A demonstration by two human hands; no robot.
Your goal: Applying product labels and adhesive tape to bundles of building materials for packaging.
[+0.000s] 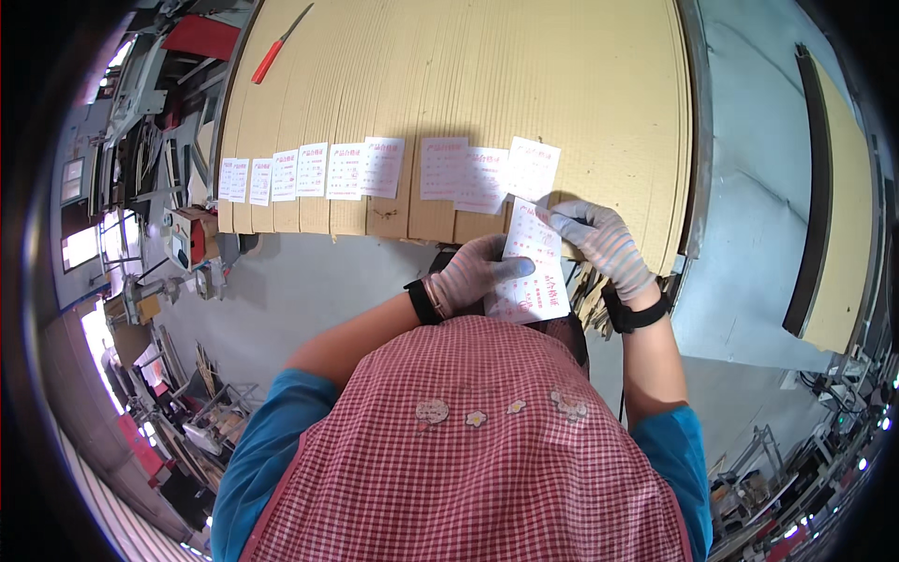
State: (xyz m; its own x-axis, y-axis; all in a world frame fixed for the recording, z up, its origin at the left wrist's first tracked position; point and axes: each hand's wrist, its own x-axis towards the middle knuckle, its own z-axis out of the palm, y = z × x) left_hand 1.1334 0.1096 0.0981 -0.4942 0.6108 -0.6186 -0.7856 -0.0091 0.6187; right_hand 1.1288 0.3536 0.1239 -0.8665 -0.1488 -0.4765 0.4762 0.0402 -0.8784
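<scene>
**A:** So from my feed: the thing being handled is a small stack of white labels (536,272) with red print, held up in front of the chest just off the near edge of the cardboard stack (468,84). The left hand (473,273), gloved, is closed around the lower part of the stack from the left side, thumb lying across the face. Looks like that hand is just the holder, keeping the stack steady.

**B:** And the other one?

**A:** The right hand (604,244), gloved too, has its fingertips pinching the top right corner of the uppermost label. My guess is it's separating one sheet from the rest, which would be why it grips only the corner. Both wrists have black bands.

**B:** What's around it?

**A:** Right above the hands there's a row of labels (375,169) of the same kind laid along the near edge of the cardboard, side by side, the right-hand ones overlapping a bit. Probably placed at the edge because that's within easy reach. Far up at the top left of the cardboard lies a red-handled knife (278,44), well apart from everything. I also see a red checked apron (487,459) over blue sleeves, and grey floor (300,281) below the stack.
</scene>
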